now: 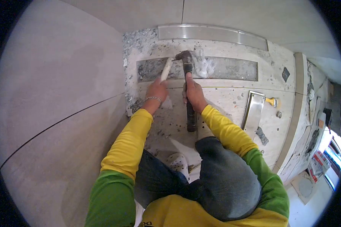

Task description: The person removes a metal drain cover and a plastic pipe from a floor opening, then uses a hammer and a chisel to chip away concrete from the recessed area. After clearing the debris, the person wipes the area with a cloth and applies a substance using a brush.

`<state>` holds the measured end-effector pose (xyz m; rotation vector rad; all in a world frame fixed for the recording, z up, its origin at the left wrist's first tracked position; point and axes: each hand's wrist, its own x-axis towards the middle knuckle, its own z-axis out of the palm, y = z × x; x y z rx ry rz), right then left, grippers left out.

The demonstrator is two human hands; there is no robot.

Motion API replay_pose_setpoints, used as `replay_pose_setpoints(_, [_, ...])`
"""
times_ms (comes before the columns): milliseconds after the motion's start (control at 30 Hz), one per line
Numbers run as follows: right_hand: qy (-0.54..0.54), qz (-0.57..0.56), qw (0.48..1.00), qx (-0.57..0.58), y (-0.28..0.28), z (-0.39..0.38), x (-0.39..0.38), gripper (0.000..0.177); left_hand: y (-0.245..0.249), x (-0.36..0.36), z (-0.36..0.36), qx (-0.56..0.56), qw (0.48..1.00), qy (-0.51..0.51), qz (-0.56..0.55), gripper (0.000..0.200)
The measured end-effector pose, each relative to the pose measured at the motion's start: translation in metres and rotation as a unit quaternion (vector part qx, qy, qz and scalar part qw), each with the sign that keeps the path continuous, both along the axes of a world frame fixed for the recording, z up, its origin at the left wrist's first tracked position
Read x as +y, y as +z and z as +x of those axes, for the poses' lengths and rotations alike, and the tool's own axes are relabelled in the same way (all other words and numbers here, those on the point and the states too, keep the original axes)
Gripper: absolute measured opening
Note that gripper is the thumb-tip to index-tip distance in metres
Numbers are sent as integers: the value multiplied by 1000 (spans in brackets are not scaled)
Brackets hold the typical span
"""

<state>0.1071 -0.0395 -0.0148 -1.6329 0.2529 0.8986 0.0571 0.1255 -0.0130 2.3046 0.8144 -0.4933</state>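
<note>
My right hand [194, 93] is wrapped round the dark handle of a hammer [191, 120], whose head lies at the top, over the long recessed channel in the floor [235, 69]. In my left hand [156, 94] is a pale stick-shaped tool [166, 71], its far end slanting up close beside the hammer head. The left end of the channel is rough and dark with rubble, and a whitish patch [205, 68] shows just right of the hammer head. Both hands are closed, and the working tip of the pale tool is hard to make out.
A shiny metal strip [213, 32] lies beyond the channel, near the wall. To the right are a rectangular metal cover [254, 110], a yellow-handled brush [272, 101], a grey rag-like piece [262, 136] and a dark shard [286, 74]. A raised ledge [296, 102] borders the floor.
</note>
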Motion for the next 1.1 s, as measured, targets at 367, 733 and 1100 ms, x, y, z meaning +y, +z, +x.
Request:
replay_pose_setpoints(367, [-18, 20, 999, 40, 12, 9, -10, 61, -19, 6, -7, -4, 999, -26, 19, 44])
replay_pose_setpoints(733, [-107, 46, 986, 122, 27, -10, -10, 63, 26, -3, 6, 74, 997, -33, 17, 42])
replay_pose_setpoints(1100, [-205, 138, 967, 65, 20, -21, -13, 64, 12, 23, 1, 9, 994, -85, 70, 47])
